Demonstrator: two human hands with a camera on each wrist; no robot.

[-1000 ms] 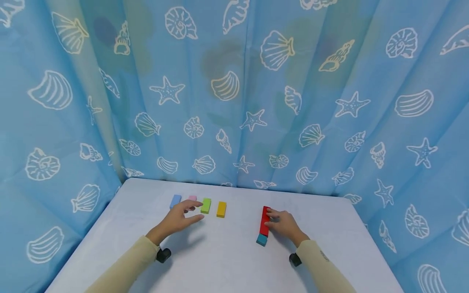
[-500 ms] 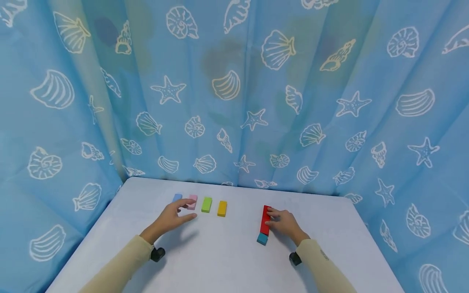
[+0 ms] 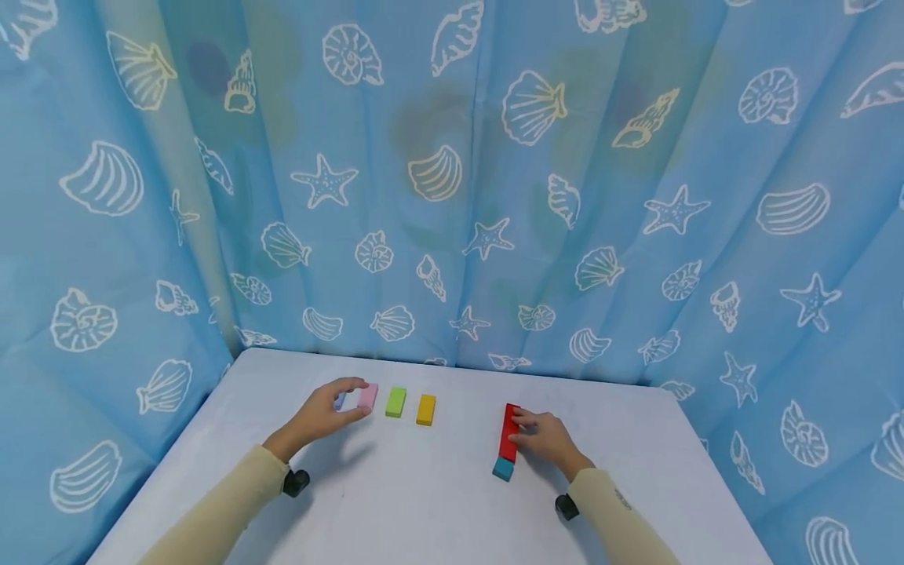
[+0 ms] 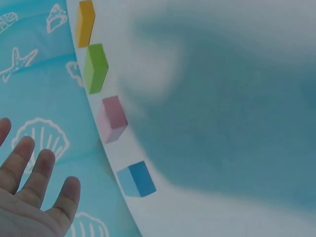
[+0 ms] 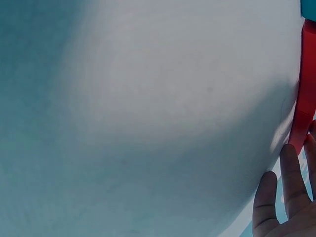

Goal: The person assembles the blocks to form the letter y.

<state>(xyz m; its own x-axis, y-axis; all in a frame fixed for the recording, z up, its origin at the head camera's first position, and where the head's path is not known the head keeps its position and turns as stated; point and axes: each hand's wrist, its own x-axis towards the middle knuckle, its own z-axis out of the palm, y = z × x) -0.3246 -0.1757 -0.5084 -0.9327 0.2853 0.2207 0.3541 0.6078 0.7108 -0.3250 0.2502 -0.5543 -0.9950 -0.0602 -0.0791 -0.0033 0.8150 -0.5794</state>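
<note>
Pink block on the worktop, left hand at it with fingers spread and loose, contact can't tell, blue block to its left, green block then yellow block to its right. Red bar well apart on the right, teal block against its near end, right hand resting extended fingers on its right side. Blue shell-print curtain behind.
</note>
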